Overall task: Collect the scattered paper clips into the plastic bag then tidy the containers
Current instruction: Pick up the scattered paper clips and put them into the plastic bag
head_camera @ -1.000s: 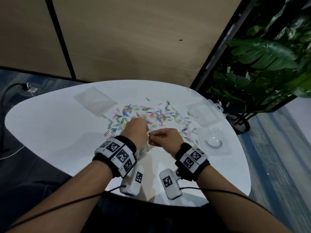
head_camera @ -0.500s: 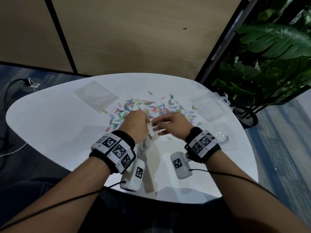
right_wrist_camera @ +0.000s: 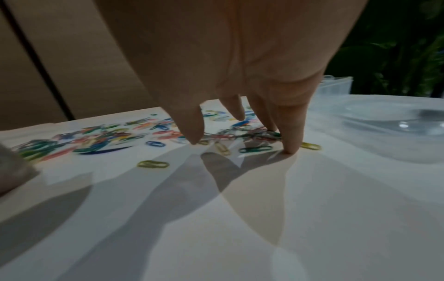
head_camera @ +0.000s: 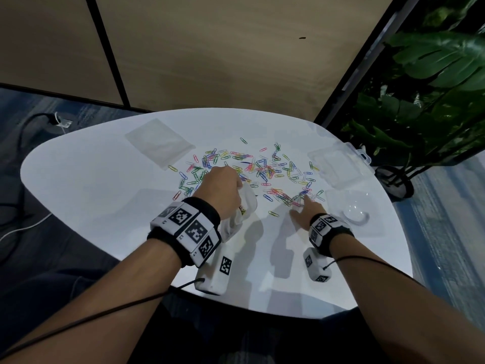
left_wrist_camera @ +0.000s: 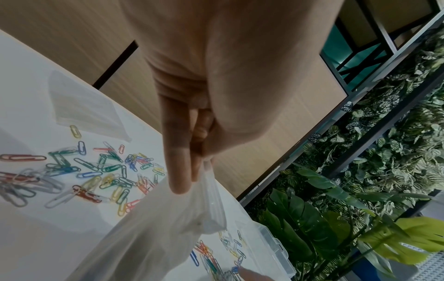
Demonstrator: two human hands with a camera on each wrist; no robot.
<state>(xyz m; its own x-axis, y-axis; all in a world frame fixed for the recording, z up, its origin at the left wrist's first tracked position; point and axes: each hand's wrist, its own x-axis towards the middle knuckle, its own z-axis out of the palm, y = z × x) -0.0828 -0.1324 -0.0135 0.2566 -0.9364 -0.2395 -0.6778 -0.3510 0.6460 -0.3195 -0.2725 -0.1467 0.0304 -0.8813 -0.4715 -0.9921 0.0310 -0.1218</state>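
Observation:
Coloured paper clips (head_camera: 259,169) (left_wrist_camera: 91,176) (right_wrist_camera: 100,138) lie scattered across the middle of the white table (head_camera: 86,195). My left hand (head_camera: 223,190) (left_wrist_camera: 187,171) pinches the rim of a clear plastic bag (head_camera: 244,208) (left_wrist_camera: 156,228) that hangs below it with a few clips inside. My right hand (head_camera: 305,208) (right_wrist_camera: 242,131) is spread over a cluster of clips (head_camera: 288,199) (right_wrist_camera: 240,135) at the right, fingers extended and fingertips (right_wrist_camera: 291,148) touching the table, holding nothing.
A flat clear bag (head_camera: 160,143) lies at the far left of the table. A clear lidded box (head_camera: 338,164) (right_wrist_camera: 336,85) and a clear round dish (head_camera: 351,208) (right_wrist_camera: 389,121) sit at the right, near the edge. A leafy plant (head_camera: 425,101) stands beyond the right edge.
My right hand left the bag's mouth, moved right and forward, and spread its fingers over the right-hand cluster of clips. The left hand kept holding the bag.

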